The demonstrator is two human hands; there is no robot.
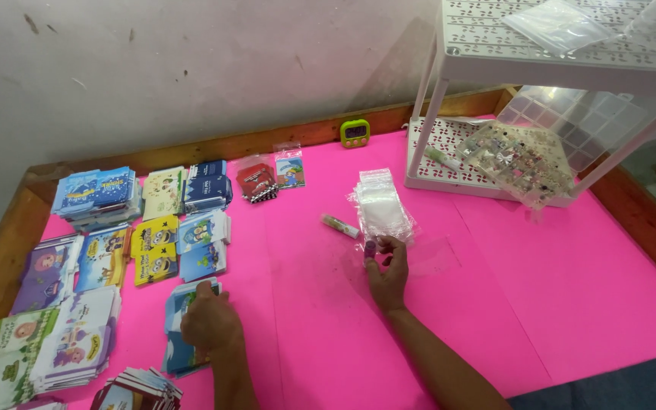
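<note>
On the pink desk point(495, 304), the left hand point(208, 323) presses closed fingers onto a stack of blue cards point(184, 334) to lift one, while the right hand point(389, 277) pinches a small purple item point(370, 248) beside the clear bags point(381, 205).

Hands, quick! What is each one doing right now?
Left hand: fingers curled on a blue card stack, gripping the top card.
Right hand: fingers pinching a small purple thing beside clear bags.
</note>
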